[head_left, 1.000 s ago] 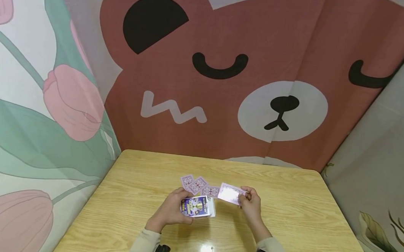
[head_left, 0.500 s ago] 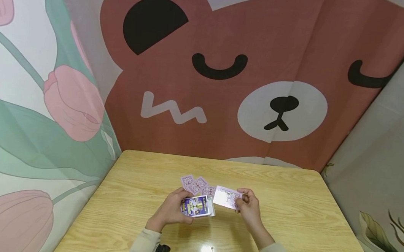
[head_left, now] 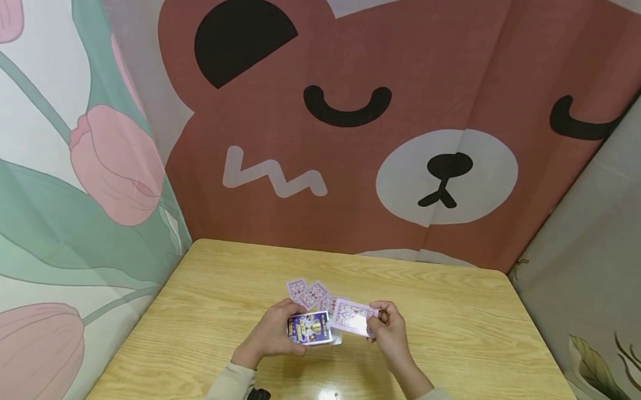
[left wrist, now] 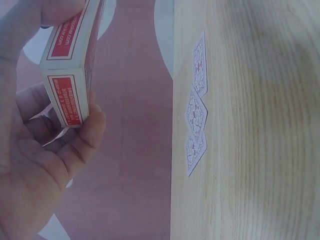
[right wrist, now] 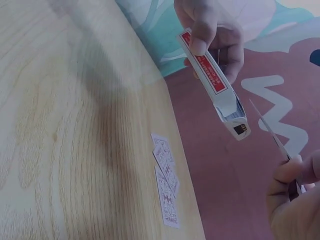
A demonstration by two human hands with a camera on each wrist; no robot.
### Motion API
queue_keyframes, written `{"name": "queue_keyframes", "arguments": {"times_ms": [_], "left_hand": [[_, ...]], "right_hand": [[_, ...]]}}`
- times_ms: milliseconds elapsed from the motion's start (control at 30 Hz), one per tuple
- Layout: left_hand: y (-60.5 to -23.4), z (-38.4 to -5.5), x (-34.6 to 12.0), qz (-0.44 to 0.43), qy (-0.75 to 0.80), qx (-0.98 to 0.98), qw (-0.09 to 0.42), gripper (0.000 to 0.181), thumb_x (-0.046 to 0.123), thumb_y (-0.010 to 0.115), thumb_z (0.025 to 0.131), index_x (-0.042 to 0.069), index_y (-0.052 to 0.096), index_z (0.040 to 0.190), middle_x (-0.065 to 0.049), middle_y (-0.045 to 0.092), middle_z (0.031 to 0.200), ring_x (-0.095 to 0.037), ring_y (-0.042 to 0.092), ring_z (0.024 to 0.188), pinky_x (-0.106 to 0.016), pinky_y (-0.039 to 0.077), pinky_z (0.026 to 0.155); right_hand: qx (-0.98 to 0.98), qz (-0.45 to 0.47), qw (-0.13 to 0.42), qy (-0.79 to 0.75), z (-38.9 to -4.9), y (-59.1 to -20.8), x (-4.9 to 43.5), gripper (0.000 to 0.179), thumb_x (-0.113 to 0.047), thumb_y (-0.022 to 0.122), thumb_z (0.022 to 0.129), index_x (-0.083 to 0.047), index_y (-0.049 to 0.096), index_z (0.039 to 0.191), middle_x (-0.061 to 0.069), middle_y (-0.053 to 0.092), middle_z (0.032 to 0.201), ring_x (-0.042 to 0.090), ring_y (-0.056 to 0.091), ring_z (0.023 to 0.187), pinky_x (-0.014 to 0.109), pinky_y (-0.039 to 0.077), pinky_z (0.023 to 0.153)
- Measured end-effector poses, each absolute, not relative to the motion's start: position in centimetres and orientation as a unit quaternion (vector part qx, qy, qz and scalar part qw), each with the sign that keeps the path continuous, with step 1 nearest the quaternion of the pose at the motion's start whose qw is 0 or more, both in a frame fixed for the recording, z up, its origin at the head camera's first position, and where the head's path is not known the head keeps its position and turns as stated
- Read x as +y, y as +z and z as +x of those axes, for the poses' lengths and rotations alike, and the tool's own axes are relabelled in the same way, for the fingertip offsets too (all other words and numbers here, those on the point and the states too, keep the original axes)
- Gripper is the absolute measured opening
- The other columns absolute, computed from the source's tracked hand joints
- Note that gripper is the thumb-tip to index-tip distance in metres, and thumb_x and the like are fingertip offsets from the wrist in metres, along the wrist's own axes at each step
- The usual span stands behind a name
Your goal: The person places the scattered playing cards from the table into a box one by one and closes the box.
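Note:
In the head view my left hand [head_left: 271, 335] grips a purple-fronted playing-card box [head_left: 309, 329] around its left end. The box's open end faces right with its flap [right wrist: 238, 128] out, and card edges show inside in the right wrist view. My right hand [head_left: 392, 335] pinches a playing card [head_left: 352, 317] by its right edge, thumb on top, patterned back up. That card's left edge overlaps the box's open end in the head view, while the right wrist view shows it edge-on and apart from the flap. Both hands are above the table.
Three playing cards [head_left: 314, 294] lie overlapping, back side up, on the wooden table [head_left: 230, 268] beyond the box. A bear-print curtain [head_left: 352, 214] hangs behind the table's far edge, with printed cloth on both sides.
My right hand has moved left and slightly nearer my body, bringing its card to the box's open end. My left hand and the box have stayed nearly still.

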State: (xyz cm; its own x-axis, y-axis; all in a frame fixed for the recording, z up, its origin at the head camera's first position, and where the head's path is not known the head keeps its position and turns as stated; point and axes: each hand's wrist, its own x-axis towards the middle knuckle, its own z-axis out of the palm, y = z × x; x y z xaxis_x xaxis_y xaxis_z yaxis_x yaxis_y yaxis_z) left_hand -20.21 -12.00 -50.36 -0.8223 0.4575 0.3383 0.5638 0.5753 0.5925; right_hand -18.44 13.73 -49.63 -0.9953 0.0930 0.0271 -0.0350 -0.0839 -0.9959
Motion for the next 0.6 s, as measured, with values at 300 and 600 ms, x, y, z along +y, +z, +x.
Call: {"name": "queue_keyframes", "arguments": {"times_ms": [300,600], "left_hand": [[-50.2,-20.22,-12.01,-0.282,-0.361,-0.887,0.061,0.063,0.028,0.084,0.048,0.008,0.064,0.104,0.009,0.054,0.093,-0.008,0.05,0.08,-0.023,0.047,0.071],[-50.27,-20.13,-12.09,-0.289,-0.354,-0.887,0.07,0.063,0.028,0.084,0.046,0.008,0.064,0.102,0.009,0.054,0.091,-0.008,0.049,0.079,-0.023,0.046,0.07]], "right_hand": [[-0.7,-0.014,0.046,0.713,-18.42,-49.89,13.46,0.031,0.016,0.047,0.078,0.009,0.047,0.107,0.009,0.044,0.071,0.014,0.043,0.056,0.021,0.04,0.045],[-0.721,0.003,0.012,0.693,-18.15,-49.94,13.49,0.03,0.014,0.051,0.078,0.009,0.049,0.107,0.011,0.049,0.075,0.013,0.044,0.053,0.023,0.04,0.044]]}}
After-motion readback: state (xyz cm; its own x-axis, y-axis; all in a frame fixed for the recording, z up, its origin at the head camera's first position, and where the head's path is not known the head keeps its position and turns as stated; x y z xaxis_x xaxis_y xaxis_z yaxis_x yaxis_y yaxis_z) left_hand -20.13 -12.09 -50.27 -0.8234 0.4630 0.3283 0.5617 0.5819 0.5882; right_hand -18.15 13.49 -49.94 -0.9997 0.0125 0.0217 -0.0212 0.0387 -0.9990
